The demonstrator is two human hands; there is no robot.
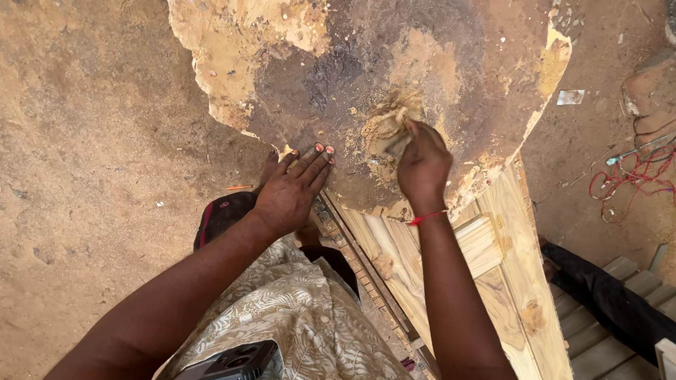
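Right hand [424, 163] pinching putty wad [391, 130], rubbing into wood slab [349, 54]; left hand [290, 190] flat, empty, bracing. Best kept firm, strokes small.

the wide bare dirt floor [63, 112] to the left lay open for passing. ahead, the rough board [348, 62] blocked the way. to the right, the pale wooden door panel [509, 268] and tangled red wires [644, 178] crowded the ground.
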